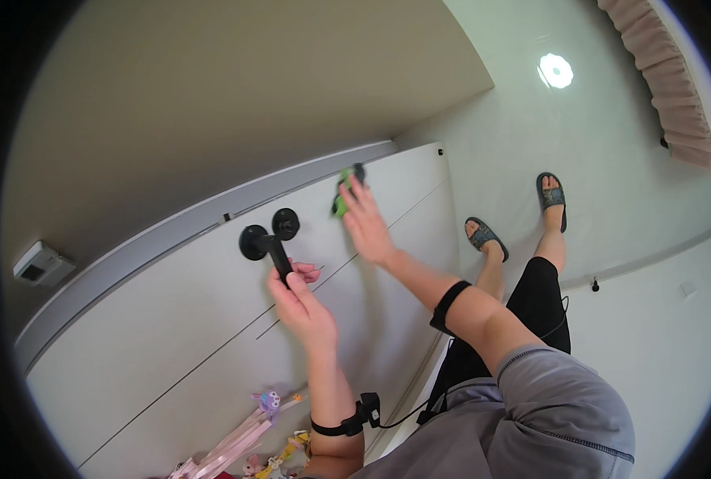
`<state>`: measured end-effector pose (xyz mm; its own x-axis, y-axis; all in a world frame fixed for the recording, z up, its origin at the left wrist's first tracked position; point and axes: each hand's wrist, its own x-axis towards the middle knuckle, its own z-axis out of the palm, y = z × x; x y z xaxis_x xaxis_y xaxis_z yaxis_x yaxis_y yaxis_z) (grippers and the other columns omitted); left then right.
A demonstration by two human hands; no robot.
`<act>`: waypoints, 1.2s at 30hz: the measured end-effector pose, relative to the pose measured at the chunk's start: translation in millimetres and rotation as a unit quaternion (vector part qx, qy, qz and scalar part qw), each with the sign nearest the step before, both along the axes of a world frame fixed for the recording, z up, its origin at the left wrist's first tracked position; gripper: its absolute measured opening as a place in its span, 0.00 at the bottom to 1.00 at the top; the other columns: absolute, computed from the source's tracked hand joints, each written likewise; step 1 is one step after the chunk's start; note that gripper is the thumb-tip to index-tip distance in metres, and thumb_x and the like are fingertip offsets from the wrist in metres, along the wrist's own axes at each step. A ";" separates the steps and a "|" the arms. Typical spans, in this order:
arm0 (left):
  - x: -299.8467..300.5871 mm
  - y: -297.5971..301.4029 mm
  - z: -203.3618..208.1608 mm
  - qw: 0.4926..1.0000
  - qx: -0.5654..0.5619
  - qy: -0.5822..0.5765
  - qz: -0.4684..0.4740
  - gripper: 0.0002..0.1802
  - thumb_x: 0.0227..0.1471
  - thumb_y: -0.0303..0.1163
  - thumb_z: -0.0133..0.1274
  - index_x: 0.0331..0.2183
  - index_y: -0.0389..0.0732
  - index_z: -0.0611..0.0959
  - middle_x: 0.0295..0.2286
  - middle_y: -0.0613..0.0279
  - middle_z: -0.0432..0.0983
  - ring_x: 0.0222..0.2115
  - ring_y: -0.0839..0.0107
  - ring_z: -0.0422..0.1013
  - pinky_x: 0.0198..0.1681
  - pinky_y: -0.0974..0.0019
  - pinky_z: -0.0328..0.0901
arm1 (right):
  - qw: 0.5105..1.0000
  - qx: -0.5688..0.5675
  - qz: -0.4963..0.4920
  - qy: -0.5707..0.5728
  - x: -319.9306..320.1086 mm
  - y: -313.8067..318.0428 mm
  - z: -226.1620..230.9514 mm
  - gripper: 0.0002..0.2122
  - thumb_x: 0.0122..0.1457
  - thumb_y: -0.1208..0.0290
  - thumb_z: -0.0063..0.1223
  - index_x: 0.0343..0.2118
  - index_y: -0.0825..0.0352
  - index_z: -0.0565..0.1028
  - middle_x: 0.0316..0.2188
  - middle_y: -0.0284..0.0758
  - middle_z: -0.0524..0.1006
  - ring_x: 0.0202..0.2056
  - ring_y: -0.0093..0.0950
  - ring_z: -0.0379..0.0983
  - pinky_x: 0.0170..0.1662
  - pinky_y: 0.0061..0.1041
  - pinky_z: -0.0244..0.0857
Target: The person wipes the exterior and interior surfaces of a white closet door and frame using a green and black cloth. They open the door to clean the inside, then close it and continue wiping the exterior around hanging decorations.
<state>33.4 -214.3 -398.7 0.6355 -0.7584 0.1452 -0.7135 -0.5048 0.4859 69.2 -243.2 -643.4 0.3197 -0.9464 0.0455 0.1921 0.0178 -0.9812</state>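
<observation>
My left hand (303, 307) is closed around the free end of a black lever door handle (278, 254), thumb along it and fingers curled behind. The handle sticks out from a round black plate on a white door (403, 191). A second round black fitting (286, 224) sits beside that plate. Farther along the door, near its edge, my right hand (365, 219) holds a green and black cloth (342, 199) against the surface, fingers stretched over it. Motion blurs the cloth and fingertips, and the hand covers part of the cloth.
A grey door frame (211, 219) and beige wall (235, 96) run along the door. A white wall device (42, 265) is at the far left. Pink ribbons and small plush toys (267, 401) hang low. My slippered feet (485, 235) stand on pale floor; pink ruffled fabric (651, 72) is at upper right.
</observation>
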 end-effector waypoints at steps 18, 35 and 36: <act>-15.1 -11.9 -7.3 0.998 -0.011 -0.038 0.043 0.20 0.82 0.40 0.37 0.58 0.34 0.74 0.37 0.61 0.76 0.34 0.74 0.73 0.45 0.65 0.71 | 0.998 -0.041 0.036 -0.008 5.6 11.5 -86.4 0.28 0.77 0.62 0.40 0.76 0.69 0.63 0.79 0.47 0.56 0.80 0.50 0.47 0.82 0.46 0.42; -25.9 -14.1 -13.1 0.994 -0.015 -0.063 0.084 0.22 0.82 0.45 0.41 0.59 0.36 0.76 0.39 0.65 0.75 0.34 0.74 0.71 0.46 0.68 0.68 | 0.986 -0.142 0.076 -0.038 3.8 -27.3 -73.5 0.32 0.75 0.57 0.42 0.79 0.63 0.58 0.82 0.43 0.51 0.81 0.50 0.44 0.83 0.47 0.39; -25.9 -13.5 -13.9 0.994 -0.019 -0.070 0.084 0.23 0.82 0.45 0.41 0.59 0.35 0.75 0.39 0.64 0.75 0.35 0.74 0.71 0.45 0.68 0.68 | 0.993 -0.101 0.068 -0.008 9.0 -26.2 -100.1 0.32 0.76 0.57 0.41 0.79 0.64 0.58 0.82 0.43 0.51 0.81 0.50 0.44 0.83 0.47 0.39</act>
